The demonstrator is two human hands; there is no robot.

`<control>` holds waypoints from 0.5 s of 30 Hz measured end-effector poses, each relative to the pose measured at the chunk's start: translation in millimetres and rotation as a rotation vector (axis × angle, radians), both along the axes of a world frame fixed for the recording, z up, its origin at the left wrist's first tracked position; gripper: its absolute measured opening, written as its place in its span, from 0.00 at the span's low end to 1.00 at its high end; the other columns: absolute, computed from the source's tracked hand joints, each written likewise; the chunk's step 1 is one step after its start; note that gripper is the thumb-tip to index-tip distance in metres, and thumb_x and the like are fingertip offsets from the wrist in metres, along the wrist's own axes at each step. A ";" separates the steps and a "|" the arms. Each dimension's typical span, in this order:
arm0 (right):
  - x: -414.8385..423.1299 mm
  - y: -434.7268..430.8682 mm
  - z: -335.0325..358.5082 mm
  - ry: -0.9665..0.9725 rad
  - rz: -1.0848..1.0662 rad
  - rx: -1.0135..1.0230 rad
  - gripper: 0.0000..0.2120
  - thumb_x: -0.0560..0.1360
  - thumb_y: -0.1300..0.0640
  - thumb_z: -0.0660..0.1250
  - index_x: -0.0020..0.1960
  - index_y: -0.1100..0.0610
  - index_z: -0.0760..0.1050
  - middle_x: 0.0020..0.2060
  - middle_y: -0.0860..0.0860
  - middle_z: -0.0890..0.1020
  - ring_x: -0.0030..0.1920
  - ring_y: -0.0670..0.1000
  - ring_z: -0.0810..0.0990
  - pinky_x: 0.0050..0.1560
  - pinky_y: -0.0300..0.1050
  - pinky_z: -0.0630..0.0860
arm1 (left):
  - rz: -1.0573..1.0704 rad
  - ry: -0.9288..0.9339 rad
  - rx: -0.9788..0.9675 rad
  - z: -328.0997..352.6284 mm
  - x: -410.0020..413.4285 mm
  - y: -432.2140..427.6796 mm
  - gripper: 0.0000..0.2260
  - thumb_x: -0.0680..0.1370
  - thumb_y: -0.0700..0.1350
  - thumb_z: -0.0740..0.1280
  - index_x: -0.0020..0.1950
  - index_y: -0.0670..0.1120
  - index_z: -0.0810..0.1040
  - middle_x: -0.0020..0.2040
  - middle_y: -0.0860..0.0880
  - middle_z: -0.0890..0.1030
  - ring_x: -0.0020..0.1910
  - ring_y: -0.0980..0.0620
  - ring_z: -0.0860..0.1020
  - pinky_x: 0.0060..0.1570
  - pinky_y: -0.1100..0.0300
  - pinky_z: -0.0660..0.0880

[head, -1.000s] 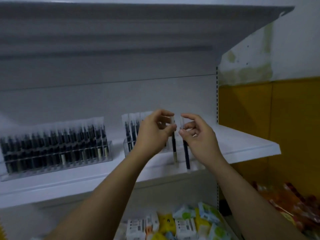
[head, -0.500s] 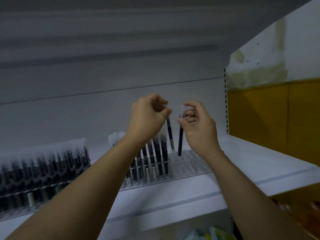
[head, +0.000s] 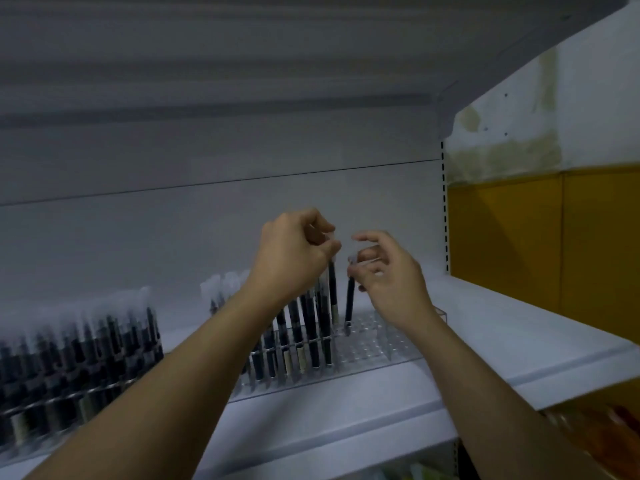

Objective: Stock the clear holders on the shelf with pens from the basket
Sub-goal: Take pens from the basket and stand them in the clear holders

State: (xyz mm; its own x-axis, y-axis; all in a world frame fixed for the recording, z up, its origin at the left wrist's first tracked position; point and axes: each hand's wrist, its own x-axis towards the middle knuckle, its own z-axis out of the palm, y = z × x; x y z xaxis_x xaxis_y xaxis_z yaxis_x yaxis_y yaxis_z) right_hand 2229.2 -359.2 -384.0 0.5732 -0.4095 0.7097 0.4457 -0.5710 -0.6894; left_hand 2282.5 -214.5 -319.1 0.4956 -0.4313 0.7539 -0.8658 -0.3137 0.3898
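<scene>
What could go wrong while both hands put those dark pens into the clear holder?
1. The right hand pinches its slim dark pen only near the cap; the tip could miss a hole in the clear plastic holder and the pen topple onto the white shelf.
2. The left hand holds a second dark pen right beside the crowded standing pens; it might knock them askew.

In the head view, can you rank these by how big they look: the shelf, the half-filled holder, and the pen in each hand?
1. shelf
2. half-filled holder
3. left-hand pen and right-hand pen: they look alike and their tops are hidden, so unranked.
</scene>
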 end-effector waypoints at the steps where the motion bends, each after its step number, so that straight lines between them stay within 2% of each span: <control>1: -1.3 0.3 -2.9 0.029 0.001 -0.040 0.20 0.75 0.63 0.70 0.60 0.43 0.72 0.42 0.46 0.79 0.38 0.41 0.79 0.40 0.36 0.77 | 0.024 0.006 0.052 -2.1 0.0 -0.8 0.03 0.75 0.47 0.72 0.45 0.51 0.79 0.40 0.55 0.82 0.39 0.63 0.79 0.37 0.72 0.74; 3: -5.1 0.0 -5.3 0.073 -0.028 -0.137 0.22 0.76 0.62 0.68 0.62 0.40 0.71 0.41 0.44 0.79 0.37 0.39 0.78 0.36 0.29 0.73 | 0.076 0.009 0.137 -4.4 0.0 -3.1 0.02 0.76 0.47 0.70 0.45 0.50 0.79 0.42 0.53 0.82 0.41 0.58 0.80 0.39 0.66 0.76; 4: -7.5 -0.9 -4.4 0.097 -0.048 -0.196 0.23 0.76 0.61 0.67 0.63 0.38 0.69 0.41 0.43 0.78 0.37 0.40 0.79 0.36 0.29 0.73 | 0.099 0.004 0.159 -4.1 -0.5 -4.3 0.02 0.76 0.47 0.70 0.46 0.49 0.79 0.42 0.52 0.82 0.42 0.55 0.80 0.43 0.59 0.79; 6: -11.4 -1.9 1.4 0.181 -0.064 -0.322 0.24 0.78 0.58 0.65 0.66 0.34 0.64 0.41 0.42 0.78 0.38 0.43 0.80 0.37 0.36 0.76 | 0.144 -0.009 0.177 -1.6 -2.4 -5.8 0.03 0.77 0.47 0.69 0.47 0.48 0.79 0.41 0.51 0.82 0.42 0.50 0.81 0.45 0.52 0.80; 8: -13.0 -2.8 7.8 0.277 -0.067 -0.438 0.25 0.78 0.56 0.63 0.67 0.32 0.61 0.43 0.42 0.79 0.39 0.45 0.80 0.38 0.42 0.77 | 0.171 -0.005 0.178 0.7 -5.1 -6.1 0.04 0.77 0.47 0.68 0.46 0.48 0.80 0.40 0.50 0.82 0.40 0.49 0.81 0.44 0.50 0.80; 10: -14.6 -3.1 11.4 0.348 -0.078 -0.526 0.24 0.79 0.54 0.62 0.67 0.31 0.60 0.45 0.44 0.79 0.41 0.46 0.79 0.40 0.43 0.77 | 0.187 0.009 0.173 1.5 -7.4 -5.6 0.03 0.77 0.46 0.68 0.45 0.48 0.80 0.39 0.49 0.82 0.39 0.49 0.80 0.43 0.50 0.80; 15: -22.3 -2.4 4.0 0.402 -0.061 -0.535 0.30 0.79 0.52 0.62 0.68 0.25 0.51 0.46 0.43 0.79 0.42 0.45 0.80 0.42 0.42 0.77 | 0.228 0.035 0.174 2.7 -10.5 -3.6 0.02 0.76 0.44 0.68 0.44 0.49 0.80 0.39 0.51 0.82 0.38 0.49 0.80 0.42 0.52 0.80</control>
